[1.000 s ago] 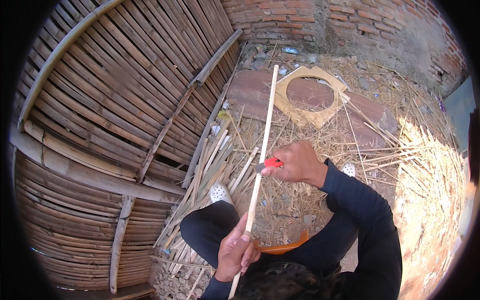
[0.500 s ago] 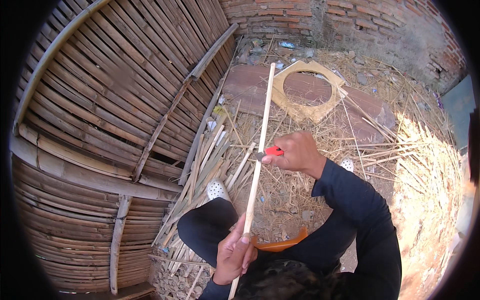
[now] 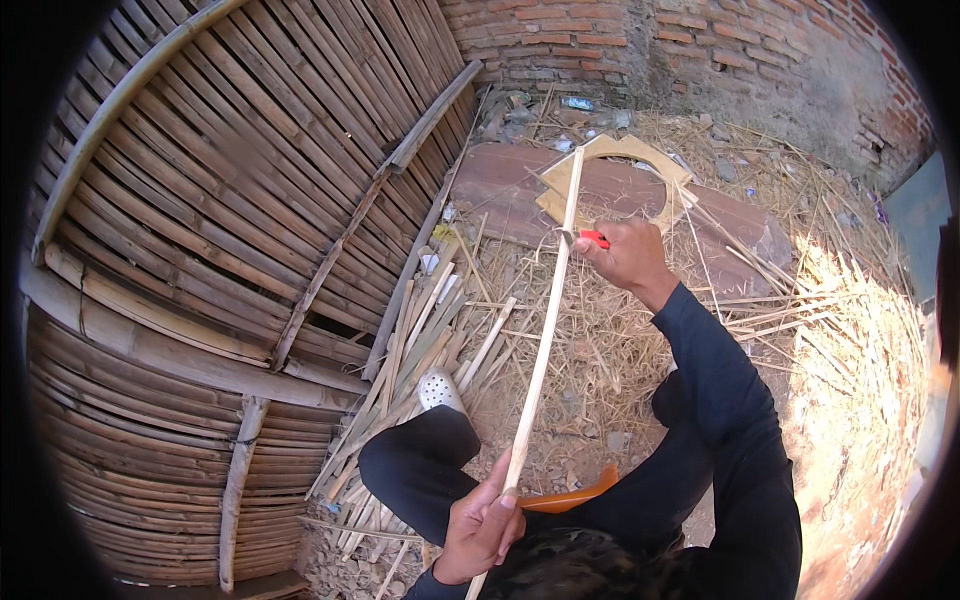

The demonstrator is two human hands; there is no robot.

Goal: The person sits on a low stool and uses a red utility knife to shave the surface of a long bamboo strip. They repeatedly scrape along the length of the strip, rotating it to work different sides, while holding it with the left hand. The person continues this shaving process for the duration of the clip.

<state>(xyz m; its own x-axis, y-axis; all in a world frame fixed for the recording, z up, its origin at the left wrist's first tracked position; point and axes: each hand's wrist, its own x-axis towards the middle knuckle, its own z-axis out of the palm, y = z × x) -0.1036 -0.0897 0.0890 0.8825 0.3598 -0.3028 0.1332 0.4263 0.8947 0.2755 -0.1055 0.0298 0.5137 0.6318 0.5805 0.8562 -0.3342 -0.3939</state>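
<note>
A long pale bamboo strip (image 3: pixel 545 345) slants up and away from my lap. My left hand (image 3: pixel 482 528) is closed round its near end, thumb on top. Farther out, my right hand (image 3: pixel 630 255) grips a red-handled utility knife (image 3: pixel 595 239). The knife's blade lies against the strip not far below its far tip, and a thin curl of shaving shows beside it. Most of the knife's handle is hidden inside my fist.
Split bamboo pieces (image 3: pixel 415 335) lie heaped at the left beside a white clog (image 3: pixel 439 389). A slatted bamboo wall (image 3: pixel 240 180) stands left, a brick wall (image 3: pixel 740 50) behind. A board with a round hole (image 3: pixel 680 180) rests on a brown panel (image 3: pixel 740 235). Shavings cover the ground.
My right hand has slid the knife away from me along the strip, toward its far end. The strip's far end has swung right, while my left hand keeps its hold.
</note>
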